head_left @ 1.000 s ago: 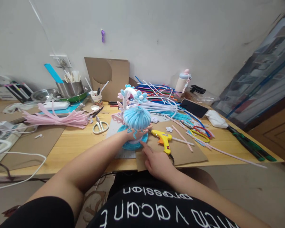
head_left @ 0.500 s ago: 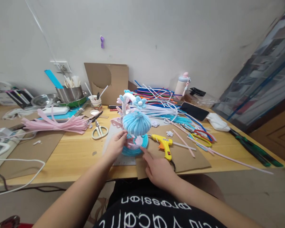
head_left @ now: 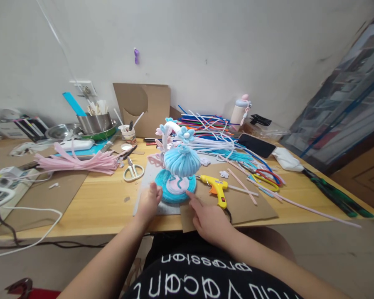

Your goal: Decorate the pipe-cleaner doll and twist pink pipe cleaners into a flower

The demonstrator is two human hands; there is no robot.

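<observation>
A lamp-shaped craft made of fuzzy pipe cleaners stands upright in front of me. It has a light-blue pleated shade [head_left: 182, 161], a white curved stem with blue and pink flowers, and a round blue base [head_left: 165, 191] with a pale pink middle bearing a wavy blue line. My left hand [head_left: 149, 201] is closed beside the base's left edge, thumb up and fingers curled, with nothing visible in it. My right hand [head_left: 209, 219] has its index finger stretched out to the base's front right edge; the other fingers are curled. A yellow glue gun [head_left: 216, 189] lies right of the base.
White-handled scissors [head_left: 133, 171] and a pink bundle of pipe cleaners [head_left: 77, 160] lie to the left. Many coloured pipe cleaners [head_left: 205, 124] are heaped behind the craft. A dark phone [head_left: 256, 145], a small white flower [head_left: 224, 174] and green-handled pliers [head_left: 336, 193] are on the right.
My left hand has drawn back from under the shade to the left of the base, its fingers now curled. My right hand stays at the base's edge. The view has shifted slightly.
</observation>
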